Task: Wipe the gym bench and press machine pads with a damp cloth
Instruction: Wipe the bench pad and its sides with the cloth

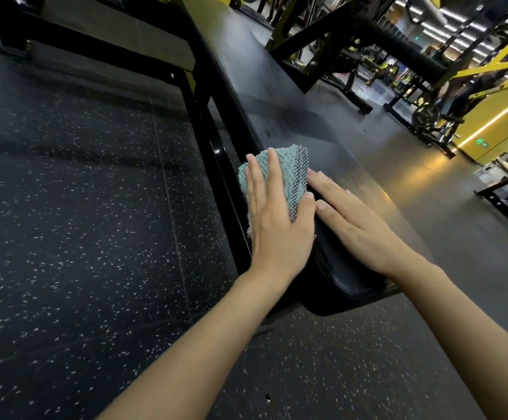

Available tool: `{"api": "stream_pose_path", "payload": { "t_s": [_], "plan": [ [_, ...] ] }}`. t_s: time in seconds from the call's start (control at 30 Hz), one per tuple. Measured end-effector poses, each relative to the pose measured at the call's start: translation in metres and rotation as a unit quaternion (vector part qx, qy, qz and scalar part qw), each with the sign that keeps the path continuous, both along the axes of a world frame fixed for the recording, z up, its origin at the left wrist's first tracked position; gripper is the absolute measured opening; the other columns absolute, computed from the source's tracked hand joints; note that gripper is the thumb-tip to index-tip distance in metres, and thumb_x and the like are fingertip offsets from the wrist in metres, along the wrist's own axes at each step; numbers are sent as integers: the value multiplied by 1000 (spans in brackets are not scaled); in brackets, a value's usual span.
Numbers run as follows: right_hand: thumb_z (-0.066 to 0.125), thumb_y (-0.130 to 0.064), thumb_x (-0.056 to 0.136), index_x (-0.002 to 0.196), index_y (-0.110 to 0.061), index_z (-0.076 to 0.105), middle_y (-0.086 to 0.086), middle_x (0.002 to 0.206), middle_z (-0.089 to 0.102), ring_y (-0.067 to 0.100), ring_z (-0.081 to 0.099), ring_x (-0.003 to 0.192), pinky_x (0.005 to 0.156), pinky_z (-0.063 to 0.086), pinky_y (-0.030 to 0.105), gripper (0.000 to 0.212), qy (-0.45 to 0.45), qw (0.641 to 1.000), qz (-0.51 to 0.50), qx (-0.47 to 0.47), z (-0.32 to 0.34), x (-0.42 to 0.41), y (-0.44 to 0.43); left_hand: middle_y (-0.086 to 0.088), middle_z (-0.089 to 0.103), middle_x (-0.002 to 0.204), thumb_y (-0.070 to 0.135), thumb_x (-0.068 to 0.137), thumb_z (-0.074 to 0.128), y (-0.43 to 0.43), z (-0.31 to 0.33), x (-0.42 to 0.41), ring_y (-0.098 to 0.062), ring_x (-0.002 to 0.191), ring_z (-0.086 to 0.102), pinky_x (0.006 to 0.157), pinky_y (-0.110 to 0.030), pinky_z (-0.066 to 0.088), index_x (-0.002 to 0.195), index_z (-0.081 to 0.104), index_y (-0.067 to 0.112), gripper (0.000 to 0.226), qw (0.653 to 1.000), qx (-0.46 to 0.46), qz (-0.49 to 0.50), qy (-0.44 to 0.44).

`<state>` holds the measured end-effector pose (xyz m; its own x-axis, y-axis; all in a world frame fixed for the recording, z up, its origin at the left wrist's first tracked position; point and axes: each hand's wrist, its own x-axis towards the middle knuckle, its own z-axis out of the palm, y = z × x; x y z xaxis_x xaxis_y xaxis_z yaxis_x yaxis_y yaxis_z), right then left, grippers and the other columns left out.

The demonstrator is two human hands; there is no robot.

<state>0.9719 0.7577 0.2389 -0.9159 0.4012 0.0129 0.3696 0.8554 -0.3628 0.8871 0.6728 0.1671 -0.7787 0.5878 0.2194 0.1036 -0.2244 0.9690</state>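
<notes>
A long black bench pad [277, 95] runs from the upper middle down to the centre of the view. On its near left edge lies a folded pale green cloth [289, 165] with a checked grey border. My left hand [277, 219] presses flat on the cloth with straight fingers. Beside it, my right hand [355, 222] lies flat on the bare pad with fingers straight, its fingertips next to the cloth's right edge. The pad shows faint damp streaks beyond the cloth.
The bench's black steel frame [207, 116] runs along the pad's left side. Speckled black rubber floor [80, 237] lies left and below. A black padded roller [398, 40] and yellow-and-black machines [488, 71] stand at the upper right.
</notes>
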Motion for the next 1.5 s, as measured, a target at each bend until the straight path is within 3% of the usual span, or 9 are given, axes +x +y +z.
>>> {"api": "stream_pose_path", "payload": {
  "t_s": [0.1,0.27,0.4,0.5,0.8,0.97,1.07,1.33,1.5],
  "plan": [
    [38,-41,100,145,-51,25,-32,154,25,-4,16,148,123,15,47,48,21,1000,14,0,2,-2,3,2,-10,166,23,105,44,2,9,-14,-8,151,-11,124,-31,-1,156,21,24,57,1000,-5,4,6],
    [50,-25,103,150,-34,34,-31,138,43,-26,41,115,105,26,4,51,65,998,11,-17,12,-12,9,1,19,165,19,106,41,-7,19,-22,-5,151,10,118,-13,13,148,43,25,42,1000,15,24,-5],
    [53,-33,101,153,-31,33,-23,154,36,-12,29,140,118,26,23,55,109,993,10,-38,15,-26,13,11,61,125,15,106,43,-19,38,-32,19,103,54,81,0,39,140,53,18,36,997,44,52,27],
    [57,-39,97,145,-42,34,-31,148,37,-14,31,137,118,29,26,53,156,984,24,-80,16,-38,13,13,69,111,20,105,44,-20,55,-40,5,101,62,87,-12,45,125,63,19,27,996,57,56,38],
    [61,-16,90,99,-30,69,-15,95,73,2,67,91,84,51,21,18,342,923,18,-175,49,-48,21,-2,75,103,13,98,60,-14,106,-53,-19,99,70,90,-40,57,107,71,15,15,999,32,-34,-13],
    [62,-6,95,97,-25,70,-8,93,75,7,69,87,78,52,22,20,355,916,-9,-186,89,-39,25,-7,76,97,14,92,66,-7,154,-59,-25,95,71,84,-38,57,100,73,12,10,998,-8,-59,-31],
    [62,-12,95,98,-14,70,-1,91,74,16,70,86,79,56,37,9,354,914,-31,-197,120,-28,27,-5,77,90,17,92,66,-2,189,-56,-13,82,70,73,-24,55,92,75,13,10,995,-27,-86,-41],
    [60,-30,90,98,-24,71,0,89,74,21,70,87,81,55,48,15,294,934,-57,-192,280,16,38,-7,77,94,36,70,83,13,339,-25,-19,87,72,80,-33,55,95,75,13,35,984,-48,-163,-61],
    [63,-14,95,92,-28,71,-10,87,74,8,69,83,76,55,33,16,277,945,-65,-161,398,39,48,-10,77,93,33,57,87,25,455,-11,-22,86,73,79,-34,59,98,72,9,49,979,-54,-195,-21]
  ]
}}
